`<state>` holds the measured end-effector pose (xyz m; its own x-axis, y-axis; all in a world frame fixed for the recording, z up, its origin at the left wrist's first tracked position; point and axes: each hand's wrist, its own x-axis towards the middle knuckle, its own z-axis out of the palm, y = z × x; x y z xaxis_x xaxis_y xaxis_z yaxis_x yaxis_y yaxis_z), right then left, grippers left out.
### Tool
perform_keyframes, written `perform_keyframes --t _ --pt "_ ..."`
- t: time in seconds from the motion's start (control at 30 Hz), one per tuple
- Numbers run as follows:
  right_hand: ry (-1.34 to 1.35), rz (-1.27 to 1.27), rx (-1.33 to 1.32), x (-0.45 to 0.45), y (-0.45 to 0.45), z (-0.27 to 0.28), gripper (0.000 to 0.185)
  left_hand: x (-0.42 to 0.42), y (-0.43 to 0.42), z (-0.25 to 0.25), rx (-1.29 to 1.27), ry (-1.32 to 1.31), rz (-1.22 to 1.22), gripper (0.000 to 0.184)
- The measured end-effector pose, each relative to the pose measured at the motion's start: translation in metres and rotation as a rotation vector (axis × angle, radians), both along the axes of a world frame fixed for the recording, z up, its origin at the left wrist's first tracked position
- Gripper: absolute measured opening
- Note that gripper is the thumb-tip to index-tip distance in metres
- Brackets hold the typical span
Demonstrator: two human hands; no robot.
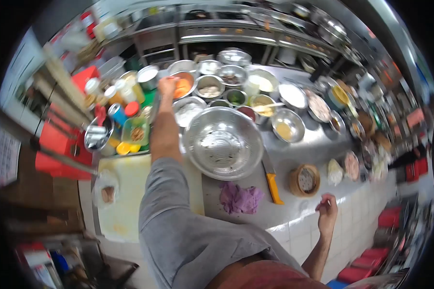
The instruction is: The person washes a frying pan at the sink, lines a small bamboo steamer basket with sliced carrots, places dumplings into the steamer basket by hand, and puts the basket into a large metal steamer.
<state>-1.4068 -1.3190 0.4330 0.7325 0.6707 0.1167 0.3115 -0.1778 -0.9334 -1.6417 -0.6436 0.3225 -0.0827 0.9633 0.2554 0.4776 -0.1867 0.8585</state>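
Reaching far across the counter, my left hand [167,85] is closed at the left rim of a metal bowl with orange food [183,87]; what its fingers hold, if anything, is hidden. My right hand [327,207] hangs past the counter's front edge with loosely curled fingers, thumb apart and nothing visible in it. Nearest to it is a round bamboo steamer [305,180]. Between my arms stand a large metal colander bowl [223,143], a crumpled purple cloth [240,197] and a knife with a yellow handle [274,188].
Bowls of ingredients, one with white pieces [210,88], crowd the back of the counter [217,185]. A pale cutting board [125,202] lies at left under a small plastic bag [107,191]. Bottles and red bins [58,154] stand farther left; stoves [226,33] line the back.
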Motion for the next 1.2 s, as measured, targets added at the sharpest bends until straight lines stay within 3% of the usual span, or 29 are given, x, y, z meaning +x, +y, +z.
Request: perform_keyframes --t 0.03,0.07,0.13,0.2,0.27,0.3,0.33,0.47,0.53,0.67,0.73,0.77,0.8,0.9,1.03,1.07,1.1,1.2 --pt "-0.019 0.013 -0.028 0.001 -0.001 -0.004 0.034 0.007 -0.011 0.012 0.087 0.081 0.017 0.023" --pt "-0.032 0.016 -0.06 0.005 -0.001 -0.008 0.034 0.017 -0.026 0.039 0.114 0.055 -0.124 0.023" --pt "-0.007 -0.007 0.003 0.001 0.017 -0.009 0.031 0.056 -0.078 0.084 -0.05 -0.333 -0.504 0.024" --pt "-0.013 0.013 0.095 0.003 0.042 -0.012 0.029 0.095 -0.171 0.134 -0.014 -0.266 -0.676 0.023" --pt "-0.045 0.034 0.122 0.001 0.068 -0.002 0.039 0.129 -0.253 0.148 -0.012 -0.169 -0.888 0.027" --pt "-0.088 0.041 0.135 0.004 0.076 0.003 0.039 0.137 -0.314 0.163 -0.165 -0.266 -0.978 0.028" --pt "-0.129 0.052 0.146 0.007 0.081 0.008 0.039 0.151 -0.348 0.16 -0.182 -0.141 -1.066 0.029" --pt "0.062 0.096 0.199 0.042 0.071 0.012 0.035 0.21 -0.455 0.117 -0.162 -0.238 -1.249 0.027" --pt "0.146 0.131 0.187 0.064 0.058 0.007 0.033 0.23 -0.485 0.102 -0.404 -0.418 -1.268 0.022" --pt "0.246 0.023 0.128 0.111 0.02 -0.057 0.021 0.261 -0.508 0.052 -0.344 -0.304 -1.27 0.019" --pt "-0.104 -0.012 -0.103 0.137 0.006 -0.103 0.015 0.273 -0.513 0.031 -0.152 0.023 -1.334 0.019" --pt "-0.104 0.006 -0.101 0.144 0.003 -0.121 0.015 0.282 -0.514 0.007 0.153 0.151 -1.335 0.019" --pt "-0.233 0.034 -0.146 0.149 0.001 -0.135 0.013 0.29 -0.519 -0.001 0.154 0.153 -1.316 0.019" --pt "-0.441 0.145 -0.23 0.159 0.001 -0.142 0.012 0.31 -0.53 -0.018 -0.007 0.556 -1.333 0.019" --pt "-0.7 0.222 -0.316 0.164 0.006 -0.158 0.016 0.32 -0.53 -0.029 0.005 0.572 -1.319 0.019" --pt "-0.808 0.221 -0.292 0.165 0.006 -0.159 0.018 0.319 -0.531 -0.029 0.156 0.565 -1.271 0.018" --pt "-0.807 0.234 -0.281 0.165 0.005 -0.159 0.018 0.318 -0.531 -0.028 0.307 0.557 -1.217 0.017" --pt "-0.774 0.253 -0.262 0.168 0.003 -0.16 0.018 0.32 -0.532 -0.02 0.238 0.569 -1.192 0.015"
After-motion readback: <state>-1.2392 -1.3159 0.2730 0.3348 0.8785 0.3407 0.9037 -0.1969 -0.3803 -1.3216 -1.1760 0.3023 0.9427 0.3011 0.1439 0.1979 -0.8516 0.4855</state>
